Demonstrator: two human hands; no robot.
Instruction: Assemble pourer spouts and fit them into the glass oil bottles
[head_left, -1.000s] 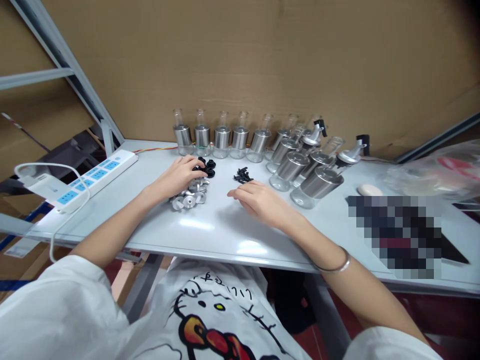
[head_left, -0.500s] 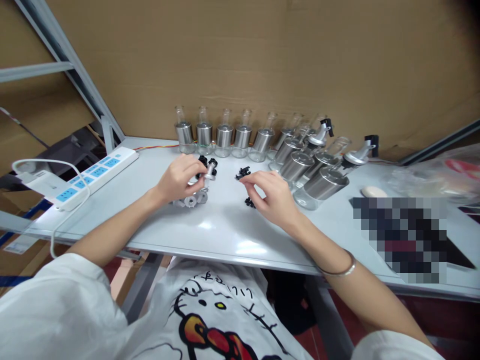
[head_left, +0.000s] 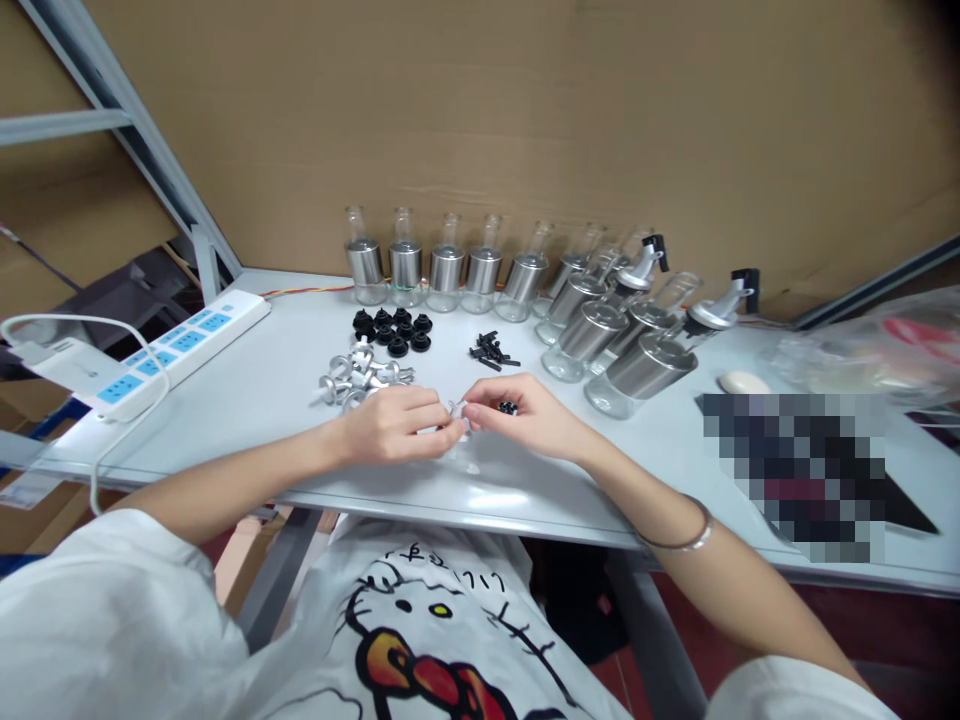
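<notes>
Silver part (head_left: 458, 411): centre of frame, just above the table (head_left: 262, 400), pinched between both hands.
Left hand (head_left: 394, 427): I see its fingers curled, tips clamped on the silver part.
Right hand (head_left: 525, 417): fingertips grip the other side; black bits (head_left: 508, 407) sit by its fingers.
Behind the hands: silver caps (head_left: 358, 374), black rings (head_left: 394, 330), black pins (head_left: 491, 352).
Upper centre: bottles (head_left: 446, 268) in a row.

From my feed, a wall of plain brown cardboard sheeting (head_left: 525, 120) closes off the back, right behind the pale grey glossy counter (head_left: 247, 410). A grey metal rack frame (head_left: 127, 140) slants up on the left. Overhead light glares in soft white patches on the counter's near edge. Below it I see a grey metal leg (head_left: 281, 575) and dark red floor (head_left: 885, 630).
</notes>
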